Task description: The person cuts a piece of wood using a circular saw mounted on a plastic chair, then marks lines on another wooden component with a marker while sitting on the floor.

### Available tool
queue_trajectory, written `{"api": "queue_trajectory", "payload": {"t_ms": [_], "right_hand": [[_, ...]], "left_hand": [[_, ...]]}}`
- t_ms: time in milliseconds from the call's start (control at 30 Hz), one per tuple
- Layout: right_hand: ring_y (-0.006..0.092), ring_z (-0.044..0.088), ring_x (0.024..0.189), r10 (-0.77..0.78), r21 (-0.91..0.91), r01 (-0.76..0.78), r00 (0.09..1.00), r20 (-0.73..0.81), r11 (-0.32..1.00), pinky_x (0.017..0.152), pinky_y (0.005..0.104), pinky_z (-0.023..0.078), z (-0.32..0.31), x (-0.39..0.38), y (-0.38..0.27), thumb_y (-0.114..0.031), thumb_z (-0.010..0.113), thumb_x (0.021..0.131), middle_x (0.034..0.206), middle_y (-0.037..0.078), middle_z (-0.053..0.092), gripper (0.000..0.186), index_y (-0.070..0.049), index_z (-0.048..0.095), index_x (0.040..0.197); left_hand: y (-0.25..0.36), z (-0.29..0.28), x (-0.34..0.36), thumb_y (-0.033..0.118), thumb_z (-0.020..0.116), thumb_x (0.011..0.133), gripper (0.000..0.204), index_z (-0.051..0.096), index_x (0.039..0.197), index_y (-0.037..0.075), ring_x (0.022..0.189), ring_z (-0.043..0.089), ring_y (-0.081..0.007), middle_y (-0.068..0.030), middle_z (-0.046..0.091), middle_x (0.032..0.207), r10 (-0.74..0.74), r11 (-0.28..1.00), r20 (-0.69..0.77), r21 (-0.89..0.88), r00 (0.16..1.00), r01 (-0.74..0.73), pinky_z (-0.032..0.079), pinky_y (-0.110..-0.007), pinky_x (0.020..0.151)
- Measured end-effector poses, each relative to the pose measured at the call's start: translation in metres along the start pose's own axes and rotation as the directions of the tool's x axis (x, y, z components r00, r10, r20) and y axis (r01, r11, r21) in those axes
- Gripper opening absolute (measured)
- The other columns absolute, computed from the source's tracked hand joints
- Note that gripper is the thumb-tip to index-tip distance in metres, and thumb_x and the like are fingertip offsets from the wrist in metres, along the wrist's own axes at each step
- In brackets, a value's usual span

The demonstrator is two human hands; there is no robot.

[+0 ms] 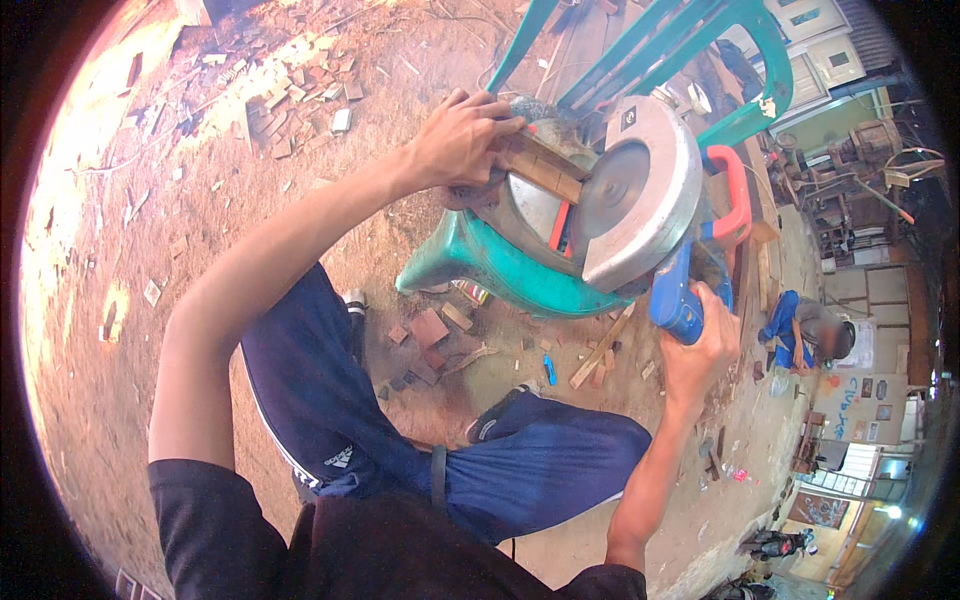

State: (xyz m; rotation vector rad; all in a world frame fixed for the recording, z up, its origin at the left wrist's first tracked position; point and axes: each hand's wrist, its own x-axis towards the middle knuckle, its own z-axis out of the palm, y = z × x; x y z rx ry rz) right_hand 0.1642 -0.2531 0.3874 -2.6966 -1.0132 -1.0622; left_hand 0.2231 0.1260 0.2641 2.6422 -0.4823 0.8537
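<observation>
A miter saw (650, 190) with a round silver blade guard and blue motor handle rests on a green plastic chair (500, 270). My right hand (703, 345) is wrapped round the blue saw handle (678, 300). On the saw's left side, my left hand (468, 138) grips a wooden block (545, 168), its fingers closed over the end away from the blade. The block's other end reaches the blade guard. Whether the blade touches the wood is hidden by the guard. A red strip (560, 228) shows in the saw base below the block.
Wood offcuts (430, 330) and a small blue object (549, 369) lie on the dirt floor under the chair. More scraps (310, 95) are scattered at the far left. Another person (815, 330) sits on the ground at the right. Long boards (750, 270) lie behind the saw.
</observation>
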Motion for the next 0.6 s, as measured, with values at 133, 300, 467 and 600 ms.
{"api": "queue_trajectory", "payload": {"t_ms": [133, 300, 467, 600], "right_hand": [[0.0306, 0.066, 0.08, 0.015, 0.031, -0.015, 1.0, -0.003, 0.999, 0.075, 0.0436, 0.048, 0.005, -0.003, 0.003, -0.005, 0.08, 0.062, 0.084, 0.01, 0.065, 0.049, -0.005, 0.068, 0.109], [0.03, 0.066, 0.08, 0.006, 0.037, -0.008, 1.0, 0.028, 0.999, 0.076, 0.0434, 0.047, 0.01, -0.017, 0.001, -0.004, 0.079, 0.062, 0.083, 0.01, 0.065, 0.049, -0.005, 0.067, 0.11], [0.0297, 0.066, 0.081, 0.028, 0.023, -0.03, 0.997, 0.067, 0.999, 0.077, 0.0435, 0.047, 0.003, -0.008, -0.006, -0.007, 0.082, 0.062, 0.086, 0.009, 0.066, 0.055, -0.005, 0.067, 0.114], [0.029, 0.068, 0.089, 0.061, 0.128, -0.073, 0.993, 0.101, 0.989, 0.083, 0.0454, 0.047, -0.017, 0.01, -0.001, -0.016, 0.086, 0.067, 0.096, 0.009, 0.072, 0.055, -0.012, 0.067, 0.119]], "left_hand": [[0.0, 0.0, -0.001, 0.016, 0.072, 0.067, 0.06, 0.069, 0.127, 0.015, 0.116, 0.059, -0.0291, -0.0057, 0.065, 0.114, 0.016, 1.0, -0.018, 0.0, 1.0, -0.016, 0.047, -0.044, 0.099], [0.001, 0.002, -0.002, 0.02, 0.076, 0.07, 0.057, 0.069, 0.127, 0.014, 0.118, 0.058, -0.03, -0.0067, 0.065, 0.116, 0.008, 1.0, -0.003, -0.014, 1.0, -0.008, 0.046, -0.046, 0.098], [-0.004, -0.002, 0.0, 0.025, 0.078, 0.069, 0.062, 0.068, 0.129, 0.014, 0.117, 0.059, -0.0279, -0.0047, 0.065, 0.116, 0.001, 1.0, 0.009, 0.031, 1.0, -0.001, 0.045, -0.047, 0.097], [-0.005, 0.001, -0.003, 0.03, 0.085, 0.065, 0.072, 0.067, 0.133, 0.016, 0.126, 0.056, -0.0254, -0.0037, 0.065, 0.127, -0.013, 1.0, 0.04, 0.007, 0.999, 0.012, 0.044, -0.048, 0.101]]}}
